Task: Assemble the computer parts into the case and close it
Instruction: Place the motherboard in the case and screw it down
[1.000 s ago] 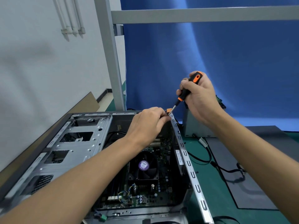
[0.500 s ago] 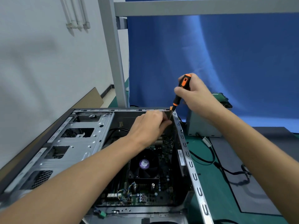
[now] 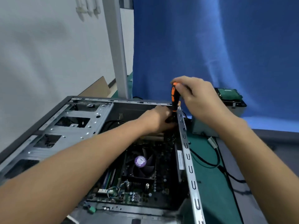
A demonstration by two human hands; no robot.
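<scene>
Your right hand (image 3: 199,97) curled round the orange-and-black screwdriver (image 3: 174,97), upright over the far right corner of the open case (image 3: 188,157), your left hand (image 3: 157,120) inside just below it, its grip impossible to tell, case on the green mat (image 3: 210,191)

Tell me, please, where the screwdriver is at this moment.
In the head view, the screwdriver stands nearly upright, right of centre, held by the right hand, its lower end at the far right corner of the case, beside the left hand.
</scene>
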